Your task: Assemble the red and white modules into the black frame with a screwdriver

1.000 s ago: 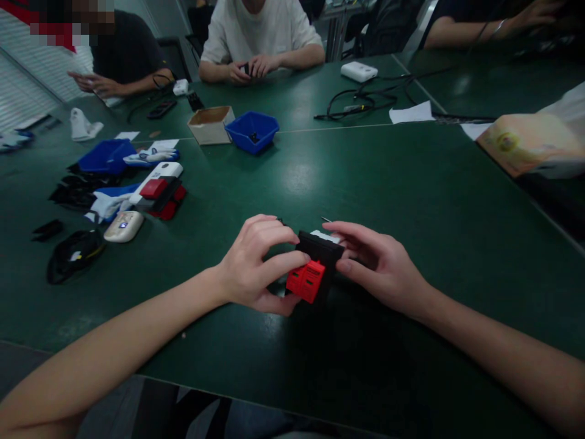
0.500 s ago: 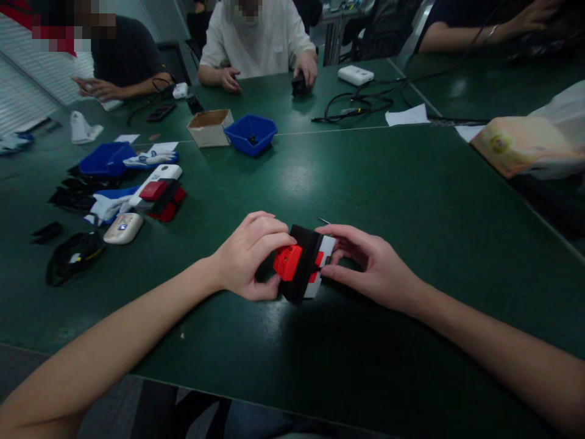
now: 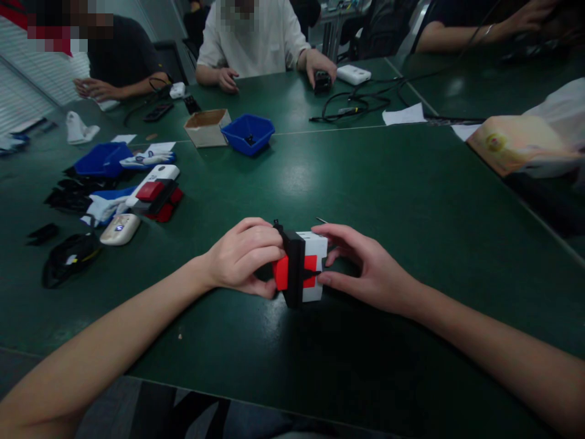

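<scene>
A boxy device [image 3: 295, 268] of red, black and white parts is held just above the table in front of me. My left hand [image 3: 247, 259] is closed around its red end, with fingers over the top and thumb below. On the white side, my right hand [image 3: 359, 259] has curled fingers, its index finger at the upper edge. Its thumb meets a black pointed strip [image 3: 312, 274] that crosses a red patch. A thin metal tip [image 3: 321, 220] sticks out above the right index finger; the rest of it is hidden.
At left lie a similar red, black and white device [image 3: 158, 194], gloves [image 3: 148, 160], a blue bin [image 3: 103, 161], a cream oval case [image 3: 120, 230] and a coiled black cable [image 3: 70, 259]. Farther off stand a cardboard box [image 3: 206, 129] and another blue bin [image 3: 249, 135]. Several people sit around.
The device in my hands has turned so its white side faces me more, and my left hand has shifted slightly left. Across the table, a person's hand moved a black object rightward.
</scene>
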`<state>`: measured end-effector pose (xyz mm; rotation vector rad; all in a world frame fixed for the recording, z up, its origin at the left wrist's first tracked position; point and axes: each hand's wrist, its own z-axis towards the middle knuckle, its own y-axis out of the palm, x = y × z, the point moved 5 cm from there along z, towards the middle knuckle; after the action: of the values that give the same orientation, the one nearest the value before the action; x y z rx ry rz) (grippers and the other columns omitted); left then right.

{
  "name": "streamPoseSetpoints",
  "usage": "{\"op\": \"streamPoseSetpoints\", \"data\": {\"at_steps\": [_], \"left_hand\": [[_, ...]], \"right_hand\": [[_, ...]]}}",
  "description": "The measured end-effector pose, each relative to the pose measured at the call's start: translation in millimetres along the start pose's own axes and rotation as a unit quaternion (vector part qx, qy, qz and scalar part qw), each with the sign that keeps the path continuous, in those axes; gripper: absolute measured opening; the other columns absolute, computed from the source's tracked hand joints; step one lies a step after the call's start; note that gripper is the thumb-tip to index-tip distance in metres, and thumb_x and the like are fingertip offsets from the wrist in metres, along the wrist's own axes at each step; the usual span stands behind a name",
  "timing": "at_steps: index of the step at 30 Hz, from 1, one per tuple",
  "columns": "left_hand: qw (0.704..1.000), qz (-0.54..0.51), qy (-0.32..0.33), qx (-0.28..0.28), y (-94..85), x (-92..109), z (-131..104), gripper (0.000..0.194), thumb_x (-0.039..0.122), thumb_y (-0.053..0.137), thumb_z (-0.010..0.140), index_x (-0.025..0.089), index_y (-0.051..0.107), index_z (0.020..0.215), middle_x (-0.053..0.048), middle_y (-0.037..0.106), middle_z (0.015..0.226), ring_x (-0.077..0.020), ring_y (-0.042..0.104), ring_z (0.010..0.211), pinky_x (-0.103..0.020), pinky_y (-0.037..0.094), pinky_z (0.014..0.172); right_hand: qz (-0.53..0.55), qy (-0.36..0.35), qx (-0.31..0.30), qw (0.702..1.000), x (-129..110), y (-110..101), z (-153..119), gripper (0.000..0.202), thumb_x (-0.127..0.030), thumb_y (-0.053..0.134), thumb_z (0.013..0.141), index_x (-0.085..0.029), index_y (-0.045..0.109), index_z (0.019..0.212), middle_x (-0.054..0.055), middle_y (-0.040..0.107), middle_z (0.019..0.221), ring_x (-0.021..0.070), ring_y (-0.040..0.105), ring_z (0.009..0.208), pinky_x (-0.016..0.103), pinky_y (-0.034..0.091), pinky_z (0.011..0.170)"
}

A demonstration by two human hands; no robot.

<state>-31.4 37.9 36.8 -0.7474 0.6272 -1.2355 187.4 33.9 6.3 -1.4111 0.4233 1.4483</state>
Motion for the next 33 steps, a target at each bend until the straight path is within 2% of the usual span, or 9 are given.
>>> {"op": "streamPoseSetpoints", "data": {"at_steps": [2, 7, 12, 16, 21, 28, 33], "left_hand": [[1.000, 0.018, 0.012, 0.017, -1.3, 1, 2, 0.042, 0.052, 0.075, 0.084, 0.026, 0.056, 0.110, -0.008, 0.077, 0.103, -0.0238, 0.077, 0.097, -0.042, 0.062, 0.089], [0.998, 0.048, 0.014, 0.030, -0.9, -1, 5, 0.039, 0.047, 0.071, 0.088, 0.020, 0.055, 0.112, -0.012, 0.077, 0.101, -0.0239, 0.077, 0.094, -0.040, 0.061, 0.087], [0.998, 0.060, -0.010, 0.017, 1.1, -7, 2, 0.046, 0.051, 0.072, 0.085, 0.018, 0.052, 0.111, -0.016, 0.077, 0.102, -0.0263, 0.077, 0.091, -0.043, 0.060, 0.087], [0.998, 0.054, -0.039, 0.007, 2.5, -7, 2, 0.047, 0.050, 0.071, 0.085, 0.020, 0.051, 0.115, -0.014, 0.078, 0.105, -0.0260, 0.077, 0.095, -0.043, 0.058, 0.090], [0.997, 0.021, -0.069, -0.023, 5.7, -9, 2, 0.045, 0.039, 0.068, 0.088, 0.017, 0.052, 0.123, -0.016, 0.076, 0.111, -0.0273, 0.076, 0.103, -0.043, 0.056, 0.095], [0.994, -0.020, -0.077, -0.070, 11.6, -13, -3, 0.045, 0.036, 0.066, 0.090, 0.016, 0.052, 0.127, -0.019, 0.074, 0.118, -0.0307, 0.073, 0.111, -0.048, 0.056, 0.096], [0.992, -0.066, -0.063, -0.082, 14.0, -9, 0, 0.046, 0.035, 0.071, 0.086, 0.013, 0.056, 0.124, -0.020, 0.073, 0.116, -0.0305, 0.072, 0.108, -0.046, 0.059, 0.094]], "right_hand": [[0.005, 0.021, -0.001, 1.000, 3, 1, 1, 0.067, -0.040, 0.080, 0.085, -0.021, 0.052, 0.143, 0.013, 0.067, 0.122, 0.0227, 0.069, 0.092, 0.036, 0.062, 0.077], [-0.021, 0.045, -0.019, 0.999, 8, 4, -1, 0.083, -0.034, 0.080, 0.084, -0.020, 0.040, 0.155, 0.010, 0.070, 0.117, 0.0220, 0.069, 0.090, 0.040, 0.063, 0.083], [0.002, -0.010, -0.019, 1.000, 3, 3, -4, 0.078, -0.029, 0.075, 0.089, -0.020, 0.038, 0.156, 0.009, 0.070, 0.113, 0.0194, 0.070, 0.088, 0.034, 0.063, 0.081], [-0.093, -0.038, -0.001, 0.995, 1, 1, -6, 0.077, -0.028, 0.075, 0.090, -0.022, 0.039, 0.157, 0.007, 0.072, 0.109, 0.0188, 0.070, 0.080, 0.036, 0.063, 0.080], [-0.152, -0.059, 0.014, 0.986, -2, 2, -7, 0.066, -0.031, 0.070, 0.094, -0.020, 0.044, 0.154, 0.011, 0.072, 0.121, 0.0182, 0.069, 0.073, 0.035, 0.063, 0.071], [-0.169, -0.075, -0.018, 0.983, -5, 7, -8, 0.056, -0.030, 0.055, 0.103, -0.021, 0.040, 0.157, 0.015, 0.066, 0.140, 0.0229, 0.074, 0.093, 0.038, 0.064, 0.080], [-0.158, -0.127, -0.018, 0.979, -12, 8, -8, 0.052, -0.030, 0.057, 0.103, -0.023, 0.044, 0.153, 0.013, 0.069, 0.134, 0.0246, 0.072, 0.106, 0.038, 0.063, 0.087]]}}
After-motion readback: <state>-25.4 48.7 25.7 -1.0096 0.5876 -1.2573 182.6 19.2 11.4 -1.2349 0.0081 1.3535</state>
